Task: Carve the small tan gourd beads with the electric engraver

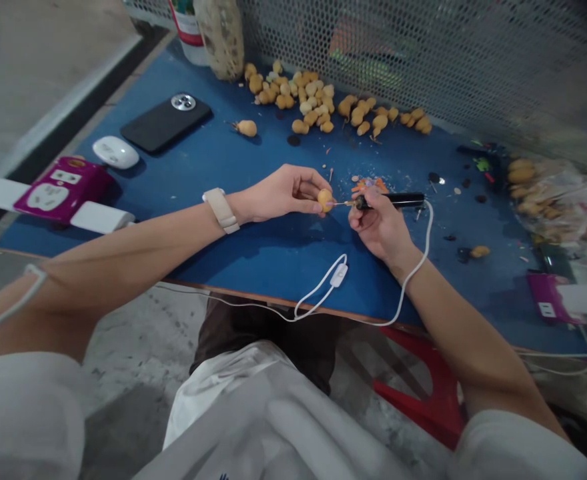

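My left hand (pixel 301 190) pinches a small yellow-tan gourd (pixel 325 199) between thumb and fingertips, just above the blue table. From the right, my right hand (pixel 381 223) grips a black pen-shaped electric drill (pixel 398 200) with a brass-coloured collar. Its thin bit points left and reaches the gourd's side; whether the tip is inside the gourd I cannot tell. A white cable (pixel 429 233) leaves the drill's rear end and runs down past my right wrist. Small orange pieces (pixel 371 185) and pale crumbs lie just behind my right hand.
Many small gourds (pixel 316 100) line the back, by a mesh panel (pixel 413 60). At left are a black phone (pixel 168 122), white case (pixel 116 152) and purple power strip (pixel 63 190). An inline switch (pixel 339 275) lies near the front edge; a plastic bag (pixel 563 207) sits right.
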`<state>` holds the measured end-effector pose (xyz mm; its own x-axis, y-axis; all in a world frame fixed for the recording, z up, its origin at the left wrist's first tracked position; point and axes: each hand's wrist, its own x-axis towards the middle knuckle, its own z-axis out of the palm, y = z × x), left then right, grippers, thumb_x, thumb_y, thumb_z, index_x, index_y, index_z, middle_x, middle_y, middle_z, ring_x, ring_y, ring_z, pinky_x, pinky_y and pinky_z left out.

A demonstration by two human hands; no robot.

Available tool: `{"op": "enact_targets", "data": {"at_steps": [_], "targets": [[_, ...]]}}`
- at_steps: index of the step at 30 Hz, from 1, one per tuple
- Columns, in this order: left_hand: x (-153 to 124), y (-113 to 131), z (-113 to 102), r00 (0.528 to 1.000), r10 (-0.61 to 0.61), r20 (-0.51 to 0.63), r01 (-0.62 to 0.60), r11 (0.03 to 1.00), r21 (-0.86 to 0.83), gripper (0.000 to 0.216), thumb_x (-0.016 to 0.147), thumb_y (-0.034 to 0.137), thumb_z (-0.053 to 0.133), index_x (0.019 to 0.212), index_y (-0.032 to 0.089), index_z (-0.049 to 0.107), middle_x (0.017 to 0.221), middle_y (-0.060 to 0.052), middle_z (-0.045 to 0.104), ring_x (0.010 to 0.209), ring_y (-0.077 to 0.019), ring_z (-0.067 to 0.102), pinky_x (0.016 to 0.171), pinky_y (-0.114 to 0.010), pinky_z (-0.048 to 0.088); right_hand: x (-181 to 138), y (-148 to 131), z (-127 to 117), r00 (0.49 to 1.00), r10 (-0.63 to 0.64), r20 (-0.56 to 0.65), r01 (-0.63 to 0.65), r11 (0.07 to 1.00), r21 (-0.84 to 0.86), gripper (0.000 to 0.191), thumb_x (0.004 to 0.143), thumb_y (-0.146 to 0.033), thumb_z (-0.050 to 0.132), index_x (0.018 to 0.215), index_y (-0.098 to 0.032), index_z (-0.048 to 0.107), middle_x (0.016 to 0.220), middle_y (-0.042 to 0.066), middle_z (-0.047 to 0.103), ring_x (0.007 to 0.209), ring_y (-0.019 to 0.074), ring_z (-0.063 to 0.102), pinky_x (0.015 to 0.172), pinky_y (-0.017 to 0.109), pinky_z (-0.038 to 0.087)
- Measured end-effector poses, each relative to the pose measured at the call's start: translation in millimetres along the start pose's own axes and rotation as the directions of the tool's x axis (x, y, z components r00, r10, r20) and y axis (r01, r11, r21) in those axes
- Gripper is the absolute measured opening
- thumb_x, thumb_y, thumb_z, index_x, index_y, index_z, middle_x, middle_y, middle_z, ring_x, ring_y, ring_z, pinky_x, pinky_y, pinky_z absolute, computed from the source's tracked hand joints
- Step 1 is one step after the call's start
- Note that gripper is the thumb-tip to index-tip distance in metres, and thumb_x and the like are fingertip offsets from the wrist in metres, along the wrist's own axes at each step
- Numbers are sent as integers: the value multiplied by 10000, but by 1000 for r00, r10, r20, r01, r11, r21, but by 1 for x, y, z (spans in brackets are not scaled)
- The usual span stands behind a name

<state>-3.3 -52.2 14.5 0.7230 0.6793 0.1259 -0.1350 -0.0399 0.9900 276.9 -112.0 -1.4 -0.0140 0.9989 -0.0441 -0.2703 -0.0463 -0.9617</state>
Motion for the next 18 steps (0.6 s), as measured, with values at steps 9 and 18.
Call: {"op": "enact_targets", "data": {"at_steps": [9,18], "targets": [[0,2,0,1000,-22,-6,22,1000,-1,521,938,281,1218,1305,83,905,1262,-199,992,1170,-296,990,1193,-501,827,0,-1,1,999,22,-43,-23,1000,-10,569,807,-670,1177,950,-280,789,767,-63,690,623,119,689,537,245,591],[0,2,-1,1000,-19,16,19,999,40,574,933,369,1234,1318,105,901,1264,-192,997,1192,-299,992,1197,-489,825,1,0,3,1000,-11,-24,11,1000,15,633,744,-720,1203,942,-274,800,748,-70,690,590,109,677,516,229,575]]}}
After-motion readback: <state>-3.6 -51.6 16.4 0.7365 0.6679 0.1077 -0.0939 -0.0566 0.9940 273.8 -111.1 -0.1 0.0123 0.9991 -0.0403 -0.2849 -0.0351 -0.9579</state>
